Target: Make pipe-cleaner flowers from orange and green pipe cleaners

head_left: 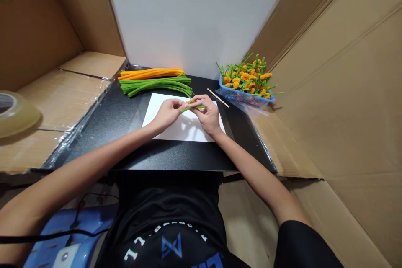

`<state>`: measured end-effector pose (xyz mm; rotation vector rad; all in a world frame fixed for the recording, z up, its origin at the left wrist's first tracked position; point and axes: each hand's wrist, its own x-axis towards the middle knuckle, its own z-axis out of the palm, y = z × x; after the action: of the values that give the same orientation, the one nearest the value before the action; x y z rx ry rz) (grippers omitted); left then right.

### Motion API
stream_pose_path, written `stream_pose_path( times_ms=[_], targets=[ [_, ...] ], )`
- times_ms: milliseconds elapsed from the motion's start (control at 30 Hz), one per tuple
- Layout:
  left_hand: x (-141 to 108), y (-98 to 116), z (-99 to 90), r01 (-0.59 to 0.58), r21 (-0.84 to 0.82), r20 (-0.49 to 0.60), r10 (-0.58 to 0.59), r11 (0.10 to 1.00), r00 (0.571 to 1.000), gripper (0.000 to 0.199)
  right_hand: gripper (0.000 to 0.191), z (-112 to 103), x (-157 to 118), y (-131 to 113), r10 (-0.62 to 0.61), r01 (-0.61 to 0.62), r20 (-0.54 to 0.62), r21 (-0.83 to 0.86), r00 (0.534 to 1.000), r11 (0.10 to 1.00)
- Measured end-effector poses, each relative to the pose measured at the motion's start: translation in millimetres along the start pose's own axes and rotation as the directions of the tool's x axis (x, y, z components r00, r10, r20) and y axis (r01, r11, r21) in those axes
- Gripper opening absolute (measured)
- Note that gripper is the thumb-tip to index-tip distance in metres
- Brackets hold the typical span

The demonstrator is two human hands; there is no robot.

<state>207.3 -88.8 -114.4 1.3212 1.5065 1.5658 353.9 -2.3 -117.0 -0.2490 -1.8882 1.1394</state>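
Note:
Over a white sheet of paper [176, 130], both hands meet at a small piece made of green and orange pipe cleaners [191, 102]. My left hand [171, 113] pinches its green end between thumb and forefinger. Curled around the right side of the same piece is my right hand [207, 115], its fingers closed on the green and orange parts. The fingers hide much of the piece. Behind the hands lie a bundle of green pipe cleaners [153, 85] and, beyond it, a bundle of orange pipe cleaners [150, 74].
A blue basket [248, 97] heaped with orange and green pipe-cleaner pieces stands at the back right. A thin wooden stick [218, 97] lies beside it on the black table [166, 157]. A large tape roll [19, 115] sits far left. Cardboard walls [345, 83] flank both sides.

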Motion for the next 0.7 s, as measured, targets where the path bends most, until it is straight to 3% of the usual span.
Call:
stream_pose_path(
  times_ms=[167, 400, 700],
  targets=[
    [-3.7, 0.1, 7.5, 0.018, -0.021, -0.125, -0.02, 1.0, 0.992, 0.046, 0.025, 3.3, 3.0, 8.5, 0.045, -0.041, -0.042, 0.088, 0.998, 0.995],
    [-5.8, -1.2, 7.4, 0.017, -0.04, -0.149, -0.022, 0.999, 0.989, 0.036, 0.029, 3.9, 3.3, 8.7, 0.13, -0.12, -0.049, 0.169, 0.99, 0.978],
    [-4.8, -1.2, 11.2, 0.179, -0.429, -0.041, -0.217, 0.886, 0.975, 0.029, 0.033, -0.2, 5.8, 6.1, 0.23, -0.223, -0.023, 0.167, 0.973, 0.96]
  ],
)
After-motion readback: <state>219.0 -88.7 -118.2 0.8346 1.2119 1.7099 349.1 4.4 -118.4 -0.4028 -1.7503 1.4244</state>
